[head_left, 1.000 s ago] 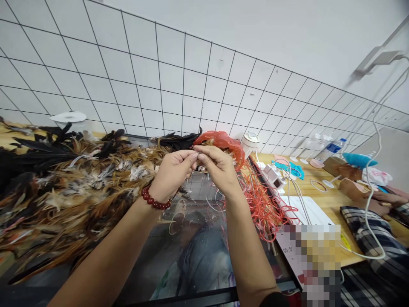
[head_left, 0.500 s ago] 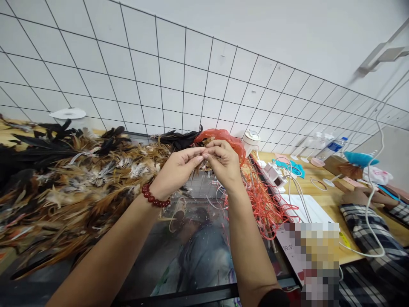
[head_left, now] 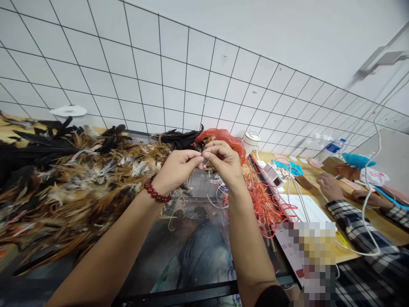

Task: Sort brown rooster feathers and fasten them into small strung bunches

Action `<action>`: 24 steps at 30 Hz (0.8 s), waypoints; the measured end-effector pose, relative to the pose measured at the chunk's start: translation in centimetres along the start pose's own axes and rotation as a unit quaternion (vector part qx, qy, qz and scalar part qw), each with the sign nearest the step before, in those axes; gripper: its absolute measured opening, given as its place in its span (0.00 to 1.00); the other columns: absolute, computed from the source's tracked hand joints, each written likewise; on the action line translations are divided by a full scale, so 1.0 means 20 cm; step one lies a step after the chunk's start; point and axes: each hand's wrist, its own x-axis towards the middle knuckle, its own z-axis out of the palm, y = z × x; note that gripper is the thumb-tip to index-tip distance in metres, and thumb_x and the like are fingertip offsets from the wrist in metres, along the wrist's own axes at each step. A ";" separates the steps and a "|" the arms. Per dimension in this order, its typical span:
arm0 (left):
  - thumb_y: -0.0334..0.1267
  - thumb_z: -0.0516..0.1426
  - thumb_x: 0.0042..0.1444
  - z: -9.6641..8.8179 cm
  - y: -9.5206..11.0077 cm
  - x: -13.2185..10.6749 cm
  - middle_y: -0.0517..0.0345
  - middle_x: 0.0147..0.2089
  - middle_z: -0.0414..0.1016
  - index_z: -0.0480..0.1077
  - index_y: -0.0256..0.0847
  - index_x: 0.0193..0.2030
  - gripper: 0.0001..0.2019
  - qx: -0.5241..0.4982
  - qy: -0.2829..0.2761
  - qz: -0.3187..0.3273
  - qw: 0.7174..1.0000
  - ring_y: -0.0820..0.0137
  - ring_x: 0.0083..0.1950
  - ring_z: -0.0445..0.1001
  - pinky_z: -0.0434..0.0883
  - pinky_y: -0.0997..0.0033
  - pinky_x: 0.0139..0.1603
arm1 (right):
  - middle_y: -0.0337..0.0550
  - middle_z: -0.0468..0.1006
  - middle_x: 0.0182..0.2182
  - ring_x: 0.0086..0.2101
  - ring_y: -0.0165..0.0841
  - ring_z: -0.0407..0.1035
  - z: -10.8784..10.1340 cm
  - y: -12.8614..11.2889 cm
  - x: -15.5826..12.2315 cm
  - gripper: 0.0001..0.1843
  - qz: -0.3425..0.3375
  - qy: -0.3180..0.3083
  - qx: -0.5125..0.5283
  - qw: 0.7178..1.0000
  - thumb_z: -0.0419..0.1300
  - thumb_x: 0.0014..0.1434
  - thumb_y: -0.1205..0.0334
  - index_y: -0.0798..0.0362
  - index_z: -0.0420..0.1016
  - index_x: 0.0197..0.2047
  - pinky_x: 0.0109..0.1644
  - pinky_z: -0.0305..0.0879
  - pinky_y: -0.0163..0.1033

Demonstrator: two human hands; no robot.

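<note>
My left hand (head_left: 179, 168) and my right hand (head_left: 224, 162) meet at the fingertips above the dark glossy tabletop (head_left: 153, 251). Both are closed in a pinch, thumbs against forefingers. Whatever they hold between the tips is too small to make out. A dark red bead bracelet (head_left: 157, 194) circles my left wrist. Left of my left hand spreads a large heap of brown, white and black feathers (head_left: 96, 179). Behind my hands lies a red plastic bag (head_left: 220, 135). Beside my right forearm is a tangle of red cords (head_left: 260, 200).
A black wire grid (head_left: 172, 72) stands against the wall. To the right are a white lidded cup (head_left: 251, 140), a power strip (head_left: 274, 175) with cables, a phone (head_left: 289, 247) and a water bottle (head_left: 334, 147). A co-worker's plaid sleeve (head_left: 354, 226) and hand (head_left: 330, 186) occupy the right side.
My fingertips have shifted slightly, with the right thumb and fingers a little farther from the left ones. The co-worker's hand has moved forward over the wooden table.
</note>
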 end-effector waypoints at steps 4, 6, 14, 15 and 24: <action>0.41 0.56 0.56 0.00 0.00 0.00 0.53 0.32 0.80 0.75 0.38 0.25 0.13 0.064 0.066 -0.016 0.996 0.68 0.33 0.75 0.68 0.70 0.37 | 0.42 0.80 0.34 0.36 0.33 0.74 -0.05 0.13 -0.01 0.11 0.153 -0.079 -0.197 0.965 0.57 0.60 0.59 0.51 0.80 0.36 0.45 0.68 0.39; 0.41 0.55 0.56 -0.01 0.01 0.00 0.52 0.35 0.82 0.75 0.38 0.24 0.14 0.074 0.087 -0.026 0.993 0.68 0.33 0.75 0.68 0.71 0.35 | 0.44 0.82 0.36 0.41 0.36 0.75 -0.08 0.21 -0.02 0.09 0.232 -0.139 -0.371 0.888 0.59 0.56 0.64 0.49 0.82 0.34 0.48 0.67 0.39; 0.42 0.55 0.57 -0.01 0.05 -0.01 0.53 0.32 0.80 0.73 0.38 0.24 0.15 0.083 0.093 -0.033 0.992 0.70 0.30 0.73 0.66 0.72 0.32 | 0.51 0.81 0.47 0.49 0.42 0.75 -0.05 0.39 -0.09 0.14 0.337 -0.259 -0.510 0.748 0.62 0.51 0.69 0.48 0.82 0.41 0.48 0.68 0.41; 0.42 0.55 0.57 -0.01 0.04 -0.01 0.53 0.32 0.80 0.73 0.38 0.23 0.15 0.084 0.090 -0.030 0.992 0.70 0.30 0.73 0.66 0.72 0.32 | 0.53 0.81 0.47 0.48 0.44 0.75 -0.05 0.40 -0.09 0.13 0.343 -0.261 -0.510 0.744 0.62 0.51 0.69 0.50 0.82 0.40 0.48 0.69 0.42; 0.44 0.58 0.55 0.01 -0.01 0.01 0.53 0.31 0.79 0.77 0.38 0.34 0.12 -0.035 0.025 -0.040 0.998 0.67 0.35 0.76 0.71 0.66 0.44 | 0.39 0.78 0.27 0.30 0.30 0.72 -0.05 0.14 -0.01 0.04 0.187 -0.093 -0.191 0.959 0.59 0.56 0.64 0.52 0.71 0.29 0.38 0.68 0.35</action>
